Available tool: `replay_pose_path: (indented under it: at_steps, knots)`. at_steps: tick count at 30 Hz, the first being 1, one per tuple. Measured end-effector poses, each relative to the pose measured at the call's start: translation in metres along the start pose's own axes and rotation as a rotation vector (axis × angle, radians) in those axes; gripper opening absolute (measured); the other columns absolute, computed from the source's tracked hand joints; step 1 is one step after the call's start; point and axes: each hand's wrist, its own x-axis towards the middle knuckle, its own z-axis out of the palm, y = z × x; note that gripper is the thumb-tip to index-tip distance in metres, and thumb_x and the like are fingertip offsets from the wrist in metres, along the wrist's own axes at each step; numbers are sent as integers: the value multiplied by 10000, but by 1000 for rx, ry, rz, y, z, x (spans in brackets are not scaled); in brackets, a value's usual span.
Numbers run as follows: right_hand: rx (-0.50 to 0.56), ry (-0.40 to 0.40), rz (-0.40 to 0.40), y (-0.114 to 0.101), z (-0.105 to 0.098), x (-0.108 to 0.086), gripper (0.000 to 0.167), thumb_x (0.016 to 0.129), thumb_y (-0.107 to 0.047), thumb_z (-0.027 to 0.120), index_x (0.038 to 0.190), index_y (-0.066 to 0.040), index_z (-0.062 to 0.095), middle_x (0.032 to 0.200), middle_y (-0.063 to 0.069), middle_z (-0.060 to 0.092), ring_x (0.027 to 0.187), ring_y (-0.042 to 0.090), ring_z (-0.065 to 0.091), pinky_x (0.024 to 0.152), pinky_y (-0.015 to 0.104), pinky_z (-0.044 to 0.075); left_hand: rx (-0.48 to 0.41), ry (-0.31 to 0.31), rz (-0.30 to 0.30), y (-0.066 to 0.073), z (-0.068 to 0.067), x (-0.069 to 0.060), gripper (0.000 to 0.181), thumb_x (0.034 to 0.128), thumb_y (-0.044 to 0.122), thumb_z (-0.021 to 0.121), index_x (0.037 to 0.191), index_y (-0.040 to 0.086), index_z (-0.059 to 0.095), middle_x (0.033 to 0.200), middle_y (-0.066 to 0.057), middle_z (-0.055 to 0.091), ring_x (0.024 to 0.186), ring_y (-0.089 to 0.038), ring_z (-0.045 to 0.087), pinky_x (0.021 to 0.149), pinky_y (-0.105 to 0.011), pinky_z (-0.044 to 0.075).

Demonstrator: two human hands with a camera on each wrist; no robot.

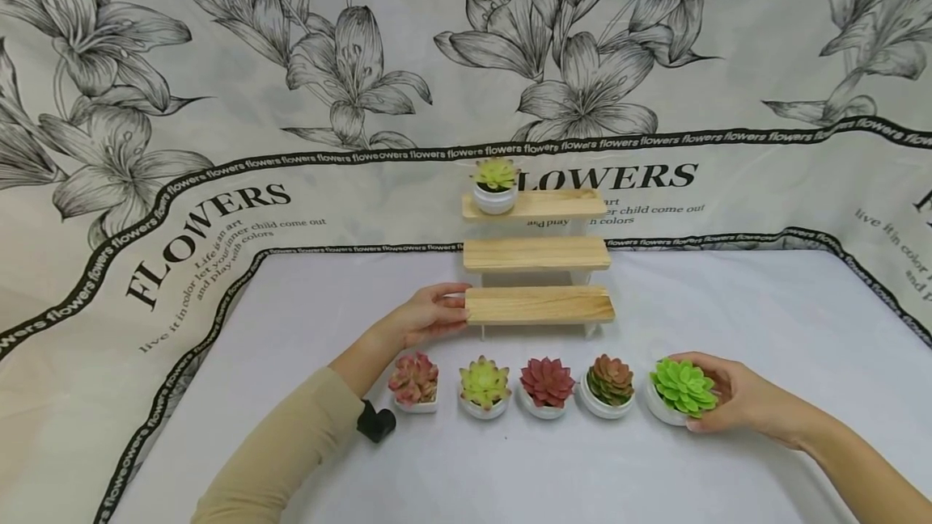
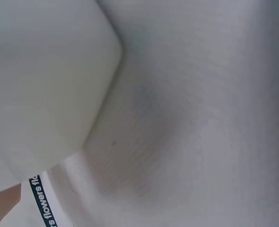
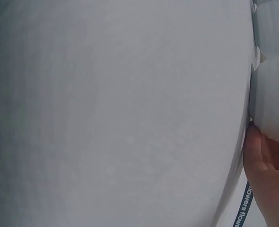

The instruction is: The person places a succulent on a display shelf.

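Note:
My left hand (image 1: 429, 314) holds the left end of the lowest board of a three-tier wooden display stand (image 1: 539, 306). In the left wrist view a large pale, smooth object (image 2: 45, 85) fills the left side, and only a bit of the hand (image 2: 2, 203) shows below it. My right hand (image 1: 735, 395) grips the white pot of a bright green succulent (image 1: 684, 388), thumb in front and fingers behind. The right wrist view has this hand (image 3: 269, 175) against the white pot (image 3: 272, 99). The pot stands at the right end of a row.
Left of it in the row stand potted succulents: brownish-green (image 1: 610, 380), dark red (image 1: 548, 382), yellow-green (image 1: 485, 383) and pinkish-red (image 1: 413, 378). Another yellow-green one (image 1: 495, 184) sits on the top board's left end. A black object (image 1: 376, 422) lies by the left sleeve. Flower-printed cloth (image 1: 379, 200) hangs behind.

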Motion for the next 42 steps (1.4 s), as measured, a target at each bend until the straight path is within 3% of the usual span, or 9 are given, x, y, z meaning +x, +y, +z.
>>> replay_pose_path:
  at_steps: [5, 16, 24, 34, 42]
  knots:
    - [-43, 38, -4, -2, -1, -1, 626, 799, 53, 667, 1247, -349, 497, 1178, -120, 575, 1039, 29, 549, 831, 220, 512, 3, 0, -2, 2, 1, 1, 559, 877, -135, 515, 1401, -14, 360, 1066, -100, 554, 835, -137, 606, 765, -248, 549]
    - [-198, 217, 25, -9, -8, -6, 614, 793, 15, 693, 1244, -348, 490, 1142, -202, 552, 1005, -29, 527, 778, 167, 488, -3, -9, 1, 4, 1, 1, 561, 879, -130, 517, 1403, -18, 352, 1069, -103, 550, 847, -141, 605, 781, -261, 548]
    - [-205, 321, 75, -19, -19, -7, 590, 811, 1, 679, 1226, -363, 469, 1135, -254, 503, 1005, -76, 493, 771, 137, 471, -8, -8, -5, 3, 0, 1, 561, 880, -126, 518, 1404, -16, 352, 1095, -114, 547, 856, -143, 606, 792, -262, 544]
    - [-194, 362, -18, -44, -32, -1, 570, 846, 82, 599, 1223, -324, 463, 1161, -199, 534, 1015, -38, 520, 780, 129, 476, 9, -7, -2, 2, -1, 2, 558, 884, -118, 522, 1405, -14, 351, 1173, -159, 526, 872, -146, 602, 795, -260, 543]
    - [-219, 425, -20, -67, -42, 6, 551, 844, 83, 604, 1194, -315, 454, 1118, -183, 558, 969, -14, 539, 764, 118, 472, 3, 1, -5, 0, -1, 1, 556, 880, -129, 517, 1401, -15, 359, 1098, -120, 547, 846, -147, 606, 777, -257, 548]
